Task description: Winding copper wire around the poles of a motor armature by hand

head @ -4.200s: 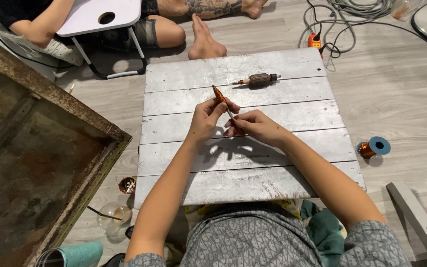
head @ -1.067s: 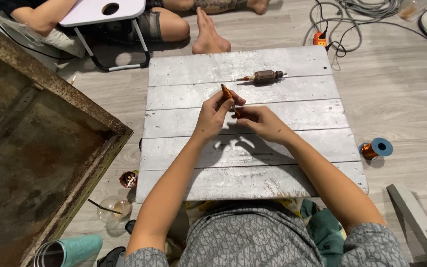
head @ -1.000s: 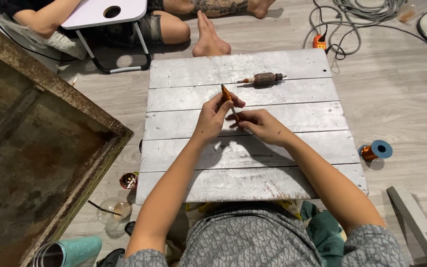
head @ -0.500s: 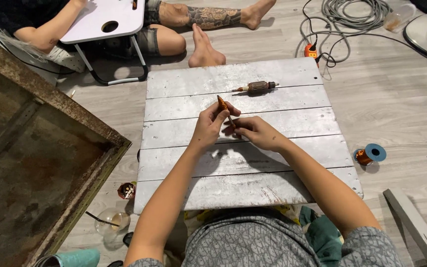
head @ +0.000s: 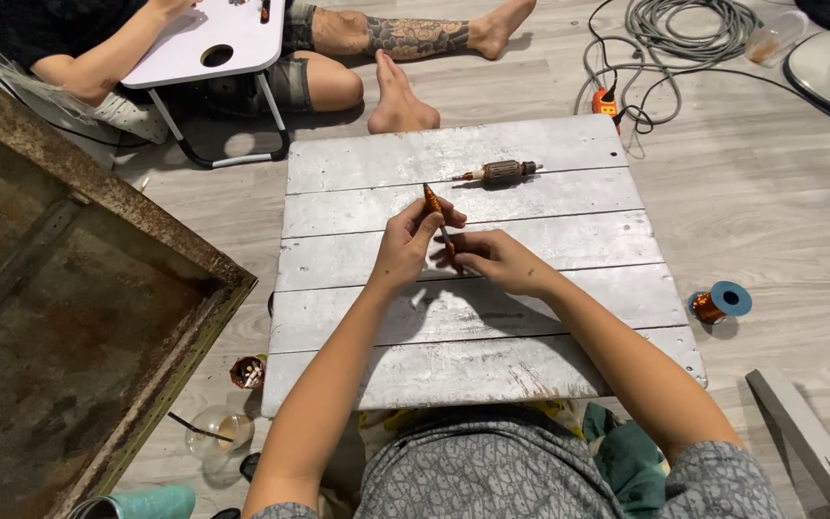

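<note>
Two bare hands meet over a white plank counter (head: pixel 530 317), working on one small tool.

Left hand (head: pixel 405 245) is clenched around an orange-handled tool (head: pixel 432 202), seemingly a small screwdriver, tip up. Right hand (head: pixel 497 259) pinches its lower end; what it grips is too small to tell. Beyond them a copper-wound motor rotor (head: pixel 503 172) lies untouched, so work on it looks not yet begun.
</note>
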